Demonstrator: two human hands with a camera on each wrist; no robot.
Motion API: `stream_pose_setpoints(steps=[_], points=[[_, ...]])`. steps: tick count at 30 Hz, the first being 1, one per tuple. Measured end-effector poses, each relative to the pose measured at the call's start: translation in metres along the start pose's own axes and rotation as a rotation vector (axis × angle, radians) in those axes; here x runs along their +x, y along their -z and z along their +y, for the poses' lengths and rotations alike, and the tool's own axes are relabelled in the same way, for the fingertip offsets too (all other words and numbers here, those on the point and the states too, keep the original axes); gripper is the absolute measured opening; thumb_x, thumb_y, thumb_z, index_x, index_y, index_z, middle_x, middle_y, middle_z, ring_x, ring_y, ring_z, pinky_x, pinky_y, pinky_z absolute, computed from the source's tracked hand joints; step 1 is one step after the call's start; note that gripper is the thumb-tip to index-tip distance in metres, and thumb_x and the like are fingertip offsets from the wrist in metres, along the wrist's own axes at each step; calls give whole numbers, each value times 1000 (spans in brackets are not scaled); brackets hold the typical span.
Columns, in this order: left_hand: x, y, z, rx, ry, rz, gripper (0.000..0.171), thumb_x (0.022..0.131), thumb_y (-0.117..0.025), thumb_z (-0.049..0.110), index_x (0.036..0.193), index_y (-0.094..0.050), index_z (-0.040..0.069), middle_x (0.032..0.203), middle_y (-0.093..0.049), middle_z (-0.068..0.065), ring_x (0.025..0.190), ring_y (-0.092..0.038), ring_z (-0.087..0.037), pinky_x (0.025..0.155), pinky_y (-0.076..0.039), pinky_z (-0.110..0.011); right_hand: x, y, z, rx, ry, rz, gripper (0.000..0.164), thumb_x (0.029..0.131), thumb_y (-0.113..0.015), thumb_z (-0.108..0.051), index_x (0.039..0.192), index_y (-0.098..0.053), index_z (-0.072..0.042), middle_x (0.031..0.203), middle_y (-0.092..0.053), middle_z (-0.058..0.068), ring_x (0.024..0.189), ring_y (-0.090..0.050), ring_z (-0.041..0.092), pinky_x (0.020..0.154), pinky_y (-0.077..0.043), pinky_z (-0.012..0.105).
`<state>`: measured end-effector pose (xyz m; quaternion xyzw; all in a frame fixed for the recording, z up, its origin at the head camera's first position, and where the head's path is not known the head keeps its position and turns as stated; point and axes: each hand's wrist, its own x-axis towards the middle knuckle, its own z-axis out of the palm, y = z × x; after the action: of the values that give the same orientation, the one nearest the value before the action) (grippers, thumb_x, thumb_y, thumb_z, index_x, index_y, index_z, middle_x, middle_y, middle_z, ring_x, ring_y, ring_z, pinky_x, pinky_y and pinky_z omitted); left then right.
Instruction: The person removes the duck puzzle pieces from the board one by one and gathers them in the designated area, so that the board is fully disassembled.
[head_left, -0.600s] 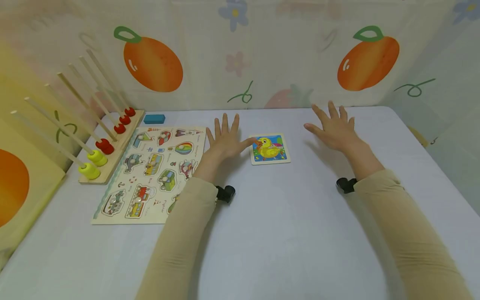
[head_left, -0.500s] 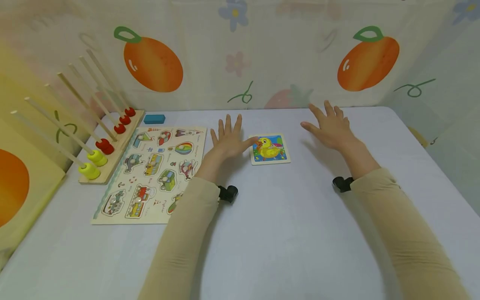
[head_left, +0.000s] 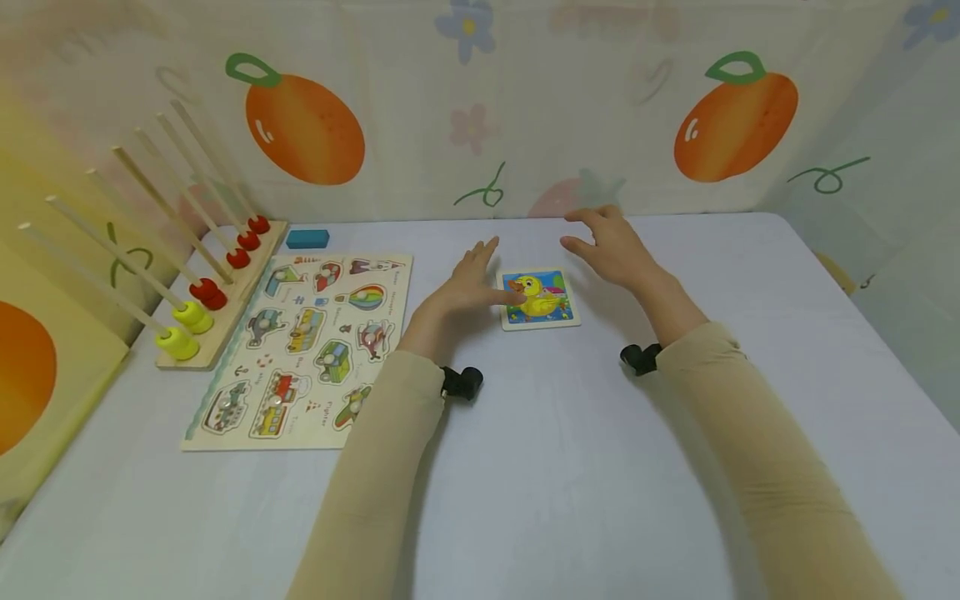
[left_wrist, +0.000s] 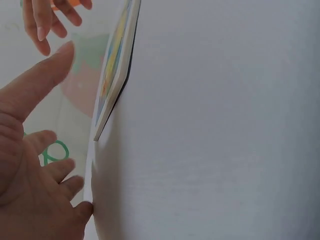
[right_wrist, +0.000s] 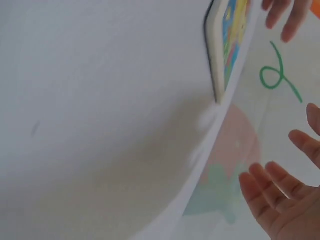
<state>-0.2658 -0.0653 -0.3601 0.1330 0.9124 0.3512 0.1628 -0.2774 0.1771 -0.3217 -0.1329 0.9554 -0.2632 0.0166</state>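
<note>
A small square duck puzzle (head_left: 551,315) lies flat on the white table, showing a yellow duck on a blue and green ground. Just to its left, my left hand (head_left: 462,292) hovers with fingers extended, its thumb over the puzzle's left edge in the head view. Above and right of the puzzle hangs my right hand (head_left: 617,252), fingers loosely bent and holding nothing. Both wrist views show the puzzle (left_wrist: 117,70) edge-on, apart from the hands. In the right wrist view the right hand (right_wrist: 285,200) has its palm turned toward the puzzle.
A wooden peg puzzle board (head_left: 251,358) with vehicle pictures lies left of the left arm. Beyond it stands a counting rack (head_left: 225,321) with upright rods and red and yellow beads. A blue block (head_left: 307,239) sits near the back edge, before a fruit-print cloth (head_left: 405,108).
My right hand has moved left toward the duck puzzle, its fingers bending more. My left hand has shifted slightly right and turned, bringing its fingers closer together. The puzzle has stayed put.
</note>
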Motion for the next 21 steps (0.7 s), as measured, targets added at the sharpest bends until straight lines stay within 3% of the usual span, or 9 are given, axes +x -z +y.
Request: stream_pose_setpoints(steps=[4,11,16,21], points=[[-1,2,-5,-56,-14,-33,97,82,-75,36,159,-18,18,169,-9,-9,158,-7,-27,130,-11,-47,7,-7,-11,93,0,-40,46,100,-56,-30,143,-50,-13,144,-46,25,121,-55,41,100,-51,54],[0,2,-15,-41,-69,-56,89,82,-77,29,156,-29,15,169,-12,-8,158,-9,-27,130,-11,-46,14,-20,-26,235,-22,-137,38,98,-59,-21,135,-56,-12,134,-55,18,113,-58,34,94,-56,45],[2,-1,-18,-34,-77,-70,86,81,-78,30,154,-35,16,168,-16,-5,158,-6,-27,130,-9,-50,18,-30,-34,217,-11,-186,34,96,-62,-19,128,-60,-10,121,-59,18,106,-55,32,92,-50,40],[2,-2,-20,-32,-78,-60,83,80,-79,28,151,-40,13,168,-18,-6,158,-5,-28,129,-9,-52,23,-42,-37,194,25,-227,30,93,-65,-18,121,-64,-11,105,-61,13,81,-55,23,70,-48,25]])
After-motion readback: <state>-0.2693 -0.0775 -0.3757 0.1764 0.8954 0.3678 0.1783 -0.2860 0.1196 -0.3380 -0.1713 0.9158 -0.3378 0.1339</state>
